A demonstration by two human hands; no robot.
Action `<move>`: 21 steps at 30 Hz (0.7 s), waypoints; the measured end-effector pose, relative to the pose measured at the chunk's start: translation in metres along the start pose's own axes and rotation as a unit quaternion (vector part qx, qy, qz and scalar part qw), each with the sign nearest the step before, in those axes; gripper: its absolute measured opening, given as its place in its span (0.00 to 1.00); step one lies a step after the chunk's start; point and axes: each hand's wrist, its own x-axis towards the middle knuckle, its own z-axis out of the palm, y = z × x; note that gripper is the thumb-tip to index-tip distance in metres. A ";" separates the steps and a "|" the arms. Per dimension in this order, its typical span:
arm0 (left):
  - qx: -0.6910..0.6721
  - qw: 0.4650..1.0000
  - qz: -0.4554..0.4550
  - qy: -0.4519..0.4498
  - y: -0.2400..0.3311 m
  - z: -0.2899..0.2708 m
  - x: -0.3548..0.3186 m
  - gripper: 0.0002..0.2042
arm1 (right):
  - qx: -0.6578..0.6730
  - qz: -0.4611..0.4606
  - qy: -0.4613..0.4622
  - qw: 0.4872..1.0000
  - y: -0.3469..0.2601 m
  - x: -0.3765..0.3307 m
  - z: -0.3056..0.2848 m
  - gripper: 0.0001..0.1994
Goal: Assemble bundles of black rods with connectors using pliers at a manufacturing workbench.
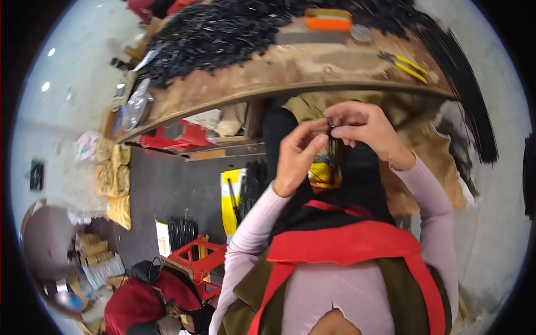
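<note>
In front of my lap, my left hand point(300, 153) and my right hand point(368, 129) meet with fingertips pinched close together. Between them is something small, thin and dark point(330, 125), too blurred to name. Both hands are just off the near edge of a wooden table point(329, 64). A large heap of short black strips point(223, 36) covers its far and left side. Yellow-handled pliers point(409, 66) lie on the table beyond my right hand. Below my hands, a yellow and red package point(322, 174) shows between my legs.
An orange tray point(328, 20) stands at the table's back. Long black strips point(463, 84) hang over its right end. To my left are a red plastic stool point(198, 255), a yellow and white bag point(231, 201) with black strips, and another person point(139, 301). Brown cardboard point(424, 167) lies at right.
</note>
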 end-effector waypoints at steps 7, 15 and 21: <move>-0.041 0.997 -0.064 -0.017 -0.002 -0.003 0.019 0.09 | 0.001 -0.016 -0.016 1.000 0.022 0.000 -0.018 0.11; -0.010 0.992 0.043 0.116 0.009 0.022 0.005 0.09 | 0.030 -0.096 0.043 0.994 0.017 -0.001 0.002 0.10; -0.150 0.985 -0.029 -0.081 0.006 -0.003 0.034 0.10 | 0.044 -0.068 -0.020 0.997 0.006 0.012 -0.016 0.11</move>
